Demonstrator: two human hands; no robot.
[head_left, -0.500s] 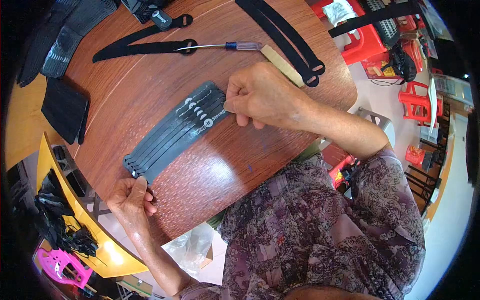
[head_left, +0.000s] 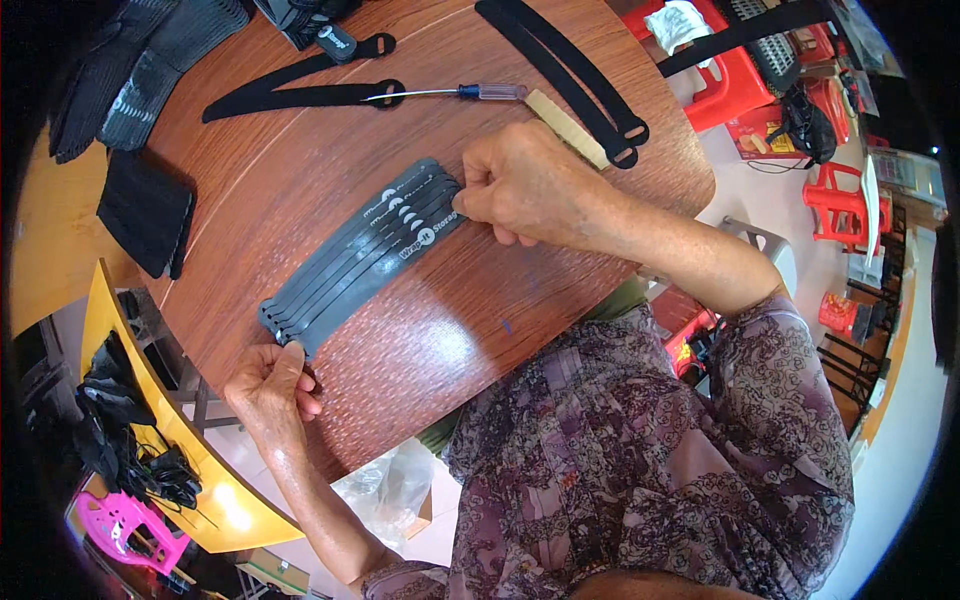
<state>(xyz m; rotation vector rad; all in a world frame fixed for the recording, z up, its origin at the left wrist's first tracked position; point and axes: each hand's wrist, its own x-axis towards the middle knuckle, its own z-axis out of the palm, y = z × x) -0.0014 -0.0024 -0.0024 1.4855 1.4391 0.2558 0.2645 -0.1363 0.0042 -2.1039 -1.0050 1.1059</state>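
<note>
At a brown tabletop (head_left: 560,270), a person's left hand (head_left: 272,385) is pinching the lower-left end of fanned grey straps (head_left: 345,265) while the right hand (head_left: 525,185) is gripping their upper-right end — apparently holding the overlapping edges in line. White lettering and a round emblem (head_left: 425,236) are showing near the right hand; beyond, a screwdriver (head_left: 490,92) is lying.

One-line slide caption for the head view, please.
Left hand and right hand pinch opposite ends of overlapped grey straps over a wood-grain table, a screwdriver lying beyond.
</note>
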